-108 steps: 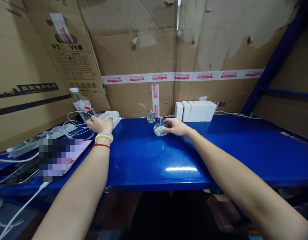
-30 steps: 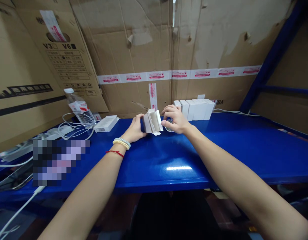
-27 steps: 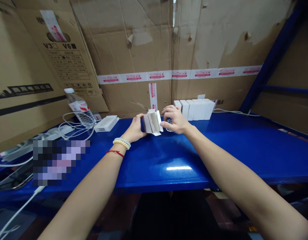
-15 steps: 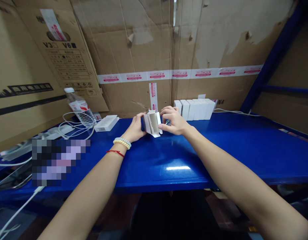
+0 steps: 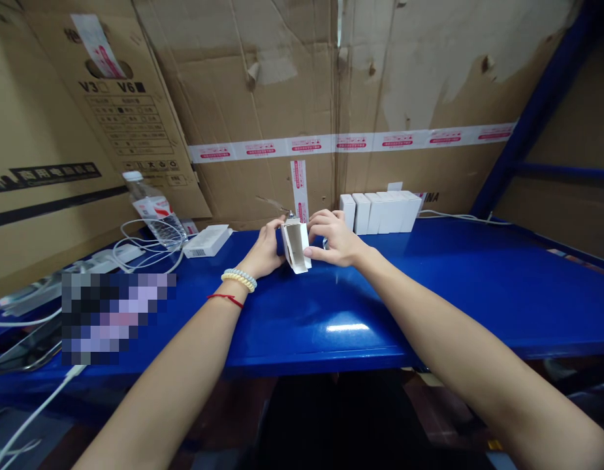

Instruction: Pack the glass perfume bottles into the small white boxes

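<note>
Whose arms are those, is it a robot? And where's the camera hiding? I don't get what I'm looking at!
No robot here: these are a person's two bare hands. Every picture comes from one camera worn on that person's head, looking forward and down. The left hand holds a small, open white cardboard box. The right hand has its thumb at the box's flap; I can't tell whether it grips it. At the back of the shiny blue table is a row of upright white boxes. Over on the left are a flat white box and a tilted clear plastic bottle with a white cap.
</note>
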Demonstrator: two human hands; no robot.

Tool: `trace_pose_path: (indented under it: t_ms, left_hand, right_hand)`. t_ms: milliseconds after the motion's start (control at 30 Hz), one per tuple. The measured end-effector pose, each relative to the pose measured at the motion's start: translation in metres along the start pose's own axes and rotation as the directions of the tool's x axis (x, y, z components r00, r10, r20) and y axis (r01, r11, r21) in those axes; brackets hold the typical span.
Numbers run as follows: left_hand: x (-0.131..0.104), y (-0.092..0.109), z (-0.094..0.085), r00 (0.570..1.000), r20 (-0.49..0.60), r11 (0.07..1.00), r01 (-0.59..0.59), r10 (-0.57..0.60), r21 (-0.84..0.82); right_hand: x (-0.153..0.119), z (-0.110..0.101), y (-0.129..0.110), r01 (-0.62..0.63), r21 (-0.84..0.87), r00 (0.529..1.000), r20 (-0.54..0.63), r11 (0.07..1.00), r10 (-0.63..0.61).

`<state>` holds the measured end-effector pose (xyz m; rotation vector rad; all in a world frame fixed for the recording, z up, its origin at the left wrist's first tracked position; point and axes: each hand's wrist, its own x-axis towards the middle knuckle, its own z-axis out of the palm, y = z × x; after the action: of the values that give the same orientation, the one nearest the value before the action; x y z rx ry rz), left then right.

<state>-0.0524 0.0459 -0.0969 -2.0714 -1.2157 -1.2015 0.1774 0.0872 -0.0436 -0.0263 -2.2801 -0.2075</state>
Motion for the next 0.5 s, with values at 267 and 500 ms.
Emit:
trace_pose_path:
  t_ms: [267,500]
  left_hand:
    - [0.0004,0.0003,-0.0014,0.999,0.032,0.999,0.020,-0.021,0.034]
    - [0.0005,0.0019,-0.0019,0.999,0.031,0.999,0.016,-0.017,0.031]
  right_hand:
    - [0.0005,0.0024,-0.0030,0.009,-0.030,0.999,0.051,1.000,-0.007]
    - [0.0000,0.0030,-0.0055,-0.008,-0.031,0.997,0.081,0.999,0.011]
